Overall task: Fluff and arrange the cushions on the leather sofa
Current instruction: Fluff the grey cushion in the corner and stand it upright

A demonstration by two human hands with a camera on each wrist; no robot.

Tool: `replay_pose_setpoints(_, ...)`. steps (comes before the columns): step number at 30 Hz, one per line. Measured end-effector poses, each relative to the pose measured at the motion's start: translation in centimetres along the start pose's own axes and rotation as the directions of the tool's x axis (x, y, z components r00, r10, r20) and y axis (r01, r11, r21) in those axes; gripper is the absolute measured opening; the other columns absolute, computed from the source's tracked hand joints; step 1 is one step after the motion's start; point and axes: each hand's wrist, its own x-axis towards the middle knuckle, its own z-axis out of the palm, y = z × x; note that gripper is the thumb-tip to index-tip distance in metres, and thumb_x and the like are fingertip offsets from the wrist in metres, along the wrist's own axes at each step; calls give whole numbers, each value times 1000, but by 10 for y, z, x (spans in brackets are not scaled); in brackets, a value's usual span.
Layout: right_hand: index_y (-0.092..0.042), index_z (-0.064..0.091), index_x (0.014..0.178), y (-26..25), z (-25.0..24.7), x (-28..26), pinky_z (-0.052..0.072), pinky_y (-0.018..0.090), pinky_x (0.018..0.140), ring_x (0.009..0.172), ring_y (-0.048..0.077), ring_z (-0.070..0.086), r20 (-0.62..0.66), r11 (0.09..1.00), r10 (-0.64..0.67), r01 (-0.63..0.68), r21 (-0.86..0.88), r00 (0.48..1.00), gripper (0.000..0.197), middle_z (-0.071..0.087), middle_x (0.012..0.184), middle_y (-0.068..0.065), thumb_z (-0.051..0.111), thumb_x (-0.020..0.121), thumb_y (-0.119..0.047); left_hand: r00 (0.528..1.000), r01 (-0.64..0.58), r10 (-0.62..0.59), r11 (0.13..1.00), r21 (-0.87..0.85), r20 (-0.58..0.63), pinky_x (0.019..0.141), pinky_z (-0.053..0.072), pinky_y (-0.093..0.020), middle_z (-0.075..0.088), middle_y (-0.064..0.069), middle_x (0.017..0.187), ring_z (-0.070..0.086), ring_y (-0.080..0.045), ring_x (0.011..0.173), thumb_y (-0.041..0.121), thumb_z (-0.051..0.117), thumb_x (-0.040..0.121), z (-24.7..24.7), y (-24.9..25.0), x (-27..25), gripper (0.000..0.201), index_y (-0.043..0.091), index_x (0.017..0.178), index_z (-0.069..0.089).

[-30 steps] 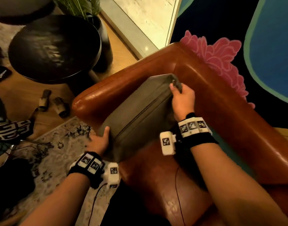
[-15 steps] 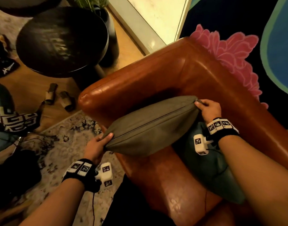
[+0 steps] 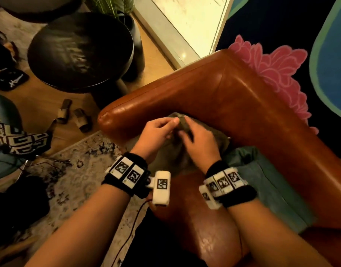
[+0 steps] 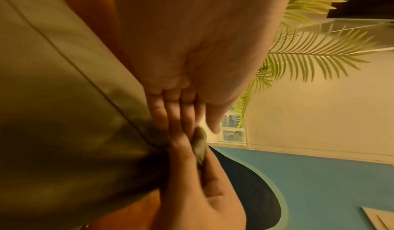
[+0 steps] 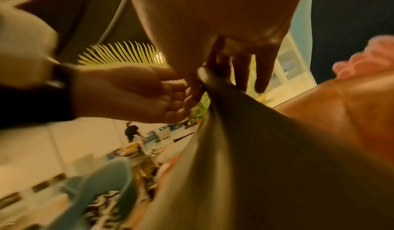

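Note:
A grey-olive cushion (image 3: pixel 171 157) stands in the corner of the brown leather sofa (image 3: pixel 214 97), mostly hidden behind my hands. My right hand (image 3: pixel 196 141) pinches its top corner (image 5: pixel 204 75) between thumb and fingers. My left hand (image 3: pixel 160 128) lies right beside that corner. Its fingers (image 4: pixel 181 114) are loosely curled against the cushion's fabric (image 4: pixel 64 99), and its thumb stands clear. A teal cushion (image 3: pixel 262 185) lies on the seat to the right, against the backrest.
A round black side table (image 3: pixel 79 51) and a potted palm (image 3: pixel 115 6) stand past the armrest. A patterned rug (image 3: pixel 79 180), two slippers (image 3: pixel 73 114) and a cable (image 3: pixel 131 228) lie on the floor to the left. A teal chair with patterned cloth (image 3: pixel 21 139) is at far left.
The cushion went from being held flat by its two ends to standing in the sofa's corner. My left hand left the lower end, and both hands now meet at the top corner.

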Motion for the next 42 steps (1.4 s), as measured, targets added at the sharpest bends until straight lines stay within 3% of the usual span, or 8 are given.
replay_pose_setpoints(6, -13, 67, 125, 74, -44, 33, 43, 29, 95, 118, 29, 61, -203, 858, 506, -463, 224, 838, 30, 69, 123, 12, 59, 96, -18, 836, 371, -266, 918, 138, -479, 85, 53, -42, 68, -13, 117, 65, -28, 105, 62, 56, 78, -73, -107, -2, 61, 16, 117, 64)
replay_pose_setpoints(10, -17, 71, 111, 101, -51, 24, 44, 26, 85, 104, 25, 65, -183, 859, 500, -459, 227, 846, 23, 72, 106, 6, 64, 94, -30, 842, 409, -408, 909, -77, -353, 88, 56, -48, 70, -9, 120, 68, -26, 105, 54, 62, 91, -77, -126, -4, 60, 11, 132, 56)
replay_pose_setpoints(15, -18, 69, 98, 107, -45, 22, 40, 26, 76, 89, 20, 62, -175, 847, 516, -468, 253, 839, 18, 67, 90, 0, 62, 95, -33, 885, 371, -261, 896, 245, -386, 77, 58, -38, 74, -10, 96, 69, -26, 90, 40, 78, 82, -75, -124, 18, 32, 10, 91, 71)
replay_pose_setpoints(24, -9, 68, 104, 123, -45, 35, 47, 38, 85, 98, 30, 63, -238, 744, 659, -573, 343, 713, 25, 69, 101, 11, 61, 94, -31, 875, 294, -358, 928, -231, -326, 49, 45, -29, 64, 2, 60, 58, -12, 51, 21, 55, 99, -98, -114, -2, 19, 10, 85, 62)
replay_pose_setpoints(31, -16, 69, 93, 137, -69, 38, 51, 43, 83, 85, 24, 65, -101, 833, 531, -495, 247, 842, 17, 70, 90, 7, 69, 88, -32, 921, 147, -115, 987, 58, -372, 53, 47, -34, 64, -10, 66, 59, -21, 57, 36, 61, 98, -118, -110, 5, 34, 6, 83, 68)
replay_pose_setpoints(37, -4, 52, 137, 105, -16, 29, 24, 47, 120, 139, 42, 39, -411, 877, 314, -428, -221, 856, 54, 47, 145, 23, 56, 84, -9, 970, 162, -139, 981, 103, -197, 48, 46, -31, 59, -6, 54, 55, -19, 45, 28, 61, 99, -95, -107, -8, 33, 4, 77, 59)
replay_pose_setpoints(40, -2, 51, 141, 26, 65, 16, 22, 43, 120, 141, 39, 42, 14, 992, -33, 34, -123, 999, 52, 49, 147, 22, 51, 91, -15, 972, 186, -163, 974, 132, -168, 44, 44, -29, 58, -19, 60, 54, -25, 45, 43, 56, 100, -85, -110, -7, 50, -6, 91, 61)
replay_pose_setpoints(42, -10, 43, 149, -10, 110, 0, 15, 40, 122, 146, 29, 36, 371, 949, -205, 277, -152, 906, 53, 43, 154, 14, 42, 100, -29, 969, 190, -165, 974, 123, -185, 47, 43, -29, 58, -22, 64, 54, -25, 47, 40, 52, 102, -87, -118, -3, 51, -11, 97, 60)
